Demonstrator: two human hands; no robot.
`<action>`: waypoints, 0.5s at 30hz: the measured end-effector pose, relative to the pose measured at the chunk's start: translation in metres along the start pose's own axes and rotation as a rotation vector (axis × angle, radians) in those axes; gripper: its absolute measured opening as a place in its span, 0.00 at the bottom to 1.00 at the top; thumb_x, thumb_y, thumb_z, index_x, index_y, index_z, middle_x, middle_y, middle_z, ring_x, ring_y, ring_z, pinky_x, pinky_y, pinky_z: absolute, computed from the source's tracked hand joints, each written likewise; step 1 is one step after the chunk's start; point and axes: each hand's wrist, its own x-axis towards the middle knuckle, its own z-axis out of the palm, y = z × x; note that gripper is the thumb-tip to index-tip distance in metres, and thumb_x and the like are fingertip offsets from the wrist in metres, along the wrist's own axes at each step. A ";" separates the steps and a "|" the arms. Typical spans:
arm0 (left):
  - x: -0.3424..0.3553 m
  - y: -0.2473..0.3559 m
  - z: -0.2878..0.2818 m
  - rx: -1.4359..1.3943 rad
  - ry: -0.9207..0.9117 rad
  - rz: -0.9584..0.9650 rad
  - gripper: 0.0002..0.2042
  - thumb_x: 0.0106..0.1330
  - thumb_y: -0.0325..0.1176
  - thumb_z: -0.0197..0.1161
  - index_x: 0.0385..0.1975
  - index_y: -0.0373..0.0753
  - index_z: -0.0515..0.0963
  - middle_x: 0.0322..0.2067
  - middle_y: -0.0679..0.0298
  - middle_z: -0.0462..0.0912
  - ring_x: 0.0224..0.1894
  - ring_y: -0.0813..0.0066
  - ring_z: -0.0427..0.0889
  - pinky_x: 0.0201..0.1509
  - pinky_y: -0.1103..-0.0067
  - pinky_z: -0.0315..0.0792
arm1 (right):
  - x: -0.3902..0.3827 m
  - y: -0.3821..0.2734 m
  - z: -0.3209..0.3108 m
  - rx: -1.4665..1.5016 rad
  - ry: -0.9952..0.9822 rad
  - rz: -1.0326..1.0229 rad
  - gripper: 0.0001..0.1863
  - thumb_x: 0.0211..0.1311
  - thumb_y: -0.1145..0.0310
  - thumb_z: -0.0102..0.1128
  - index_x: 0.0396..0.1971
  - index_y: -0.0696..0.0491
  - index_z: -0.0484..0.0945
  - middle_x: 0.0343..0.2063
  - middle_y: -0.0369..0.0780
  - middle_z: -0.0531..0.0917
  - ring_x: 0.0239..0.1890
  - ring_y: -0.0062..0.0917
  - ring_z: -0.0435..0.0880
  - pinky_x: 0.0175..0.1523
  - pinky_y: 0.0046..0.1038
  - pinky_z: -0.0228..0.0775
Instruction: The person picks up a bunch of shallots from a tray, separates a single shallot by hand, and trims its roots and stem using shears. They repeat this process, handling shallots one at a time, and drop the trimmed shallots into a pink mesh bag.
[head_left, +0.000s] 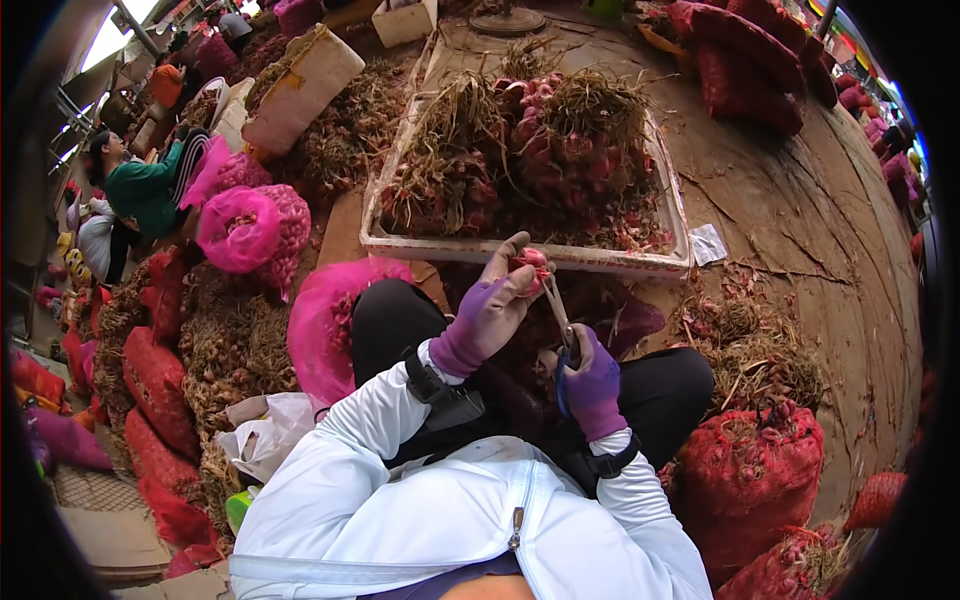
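In purple-and-grey gloves, my left hand point(488, 305) holds a small red bulb point(530, 258), like a shallot, up at the front rim of the white foam tray point(680, 205). My right hand point(585, 385) grips scissors point(552, 305) with blue handles, their blades angled up to the bulb in my left fingers. The tray holds bunches of red bulbs point(535, 115) with long dry stalks and tops point(445, 140). A pink mesh bag point(325, 330) lies beside my left knee.
Pink bags point(235, 230) and red sacks point(160, 390) of bulbs crowd the left, where a person in green point(145, 195) sits. More sacks point(750, 480) and a pile of trimmings point(750, 350) lie at right on brown sheeting point(810, 230). Foam boxes point(300, 90) stand behind.
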 end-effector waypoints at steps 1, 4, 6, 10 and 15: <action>-0.001 -0.004 0.000 0.066 -0.003 0.047 0.25 0.68 0.26 0.52 0.63 0.37 0.52 0.48 0.62 0.68 0.52 0.74 0.70 0.63 0.75 0.63 | -0.002 -0.001 0.001 0.025 -0.011 0.031 0.25 0.47 0.55 0.70 0.42 0.51 0.73 0.26 0.43 0.78 0.28 0.38 0.79 0.32 0.35 0.69; -0.005 -0.012 0.004 0.175 0.007 0.124 0.28 0.68 0.25 0.52 0.66 0.37 0.49 0.47 0.64 0.67 0.53 0.77 0.69 0.63 0.78 0.62 | -0.005 -0.008 -0.001 0.044 -0.052 0.068 0.24 0.48 0.55 0.70 0.41 0.51 0.73 0.22 0.42 0.78 0.24 0.38 0.79 0.29 0.34 0.69; -0.007 -0.018 0.005 0.346 0.064 0.227 0.28 0.67 0.25 0.54 0.66 0.38 0.51 0.49 0.63 0.68 0.55 0.74 0.69 0.64 0.74 0.62 | -0.009 -0.010 0.002 0.022 -0.056 0.067 0.23 0.48 0.55 0.70 0.40 0.51 0.73 0.21 0.42 0.77 0.23 0.38 0.79 0.28 0.34 0.68; -0.009 -0.018 0.006 0.381 0.041 0.202 0.32 0.65 0.23 0.55 0.67 0.40 0.50 0.47 0.65 0.68 0.54 0.77 0.69 0.63 0.76 0.64 | -0.020 0.011 0.015 0.167 -0.069 0.171 0.19 0.51 0.56 0.69 0.37 0.51 0.74 0.19 0.39 0.78 0.19 0.29 0.78 0.25 0.28 0.67; -0.014 -0.016 0.006 0.688 -0.010 0.143 0.39 0.60 0.23 0.57 0.70 0.40 0.43 0.52 0.61 0.68 0.53 0.76 0.70 0.60 0.78 0.65 | -0.001 -0.003 -0.004 0.836 0.043 0.447 0.17 0.56 0.68 0.67 0.42 0.50 0.71 0.28 0.35 0.80 0.27 0.15 0.77 0.31 0.17 0.68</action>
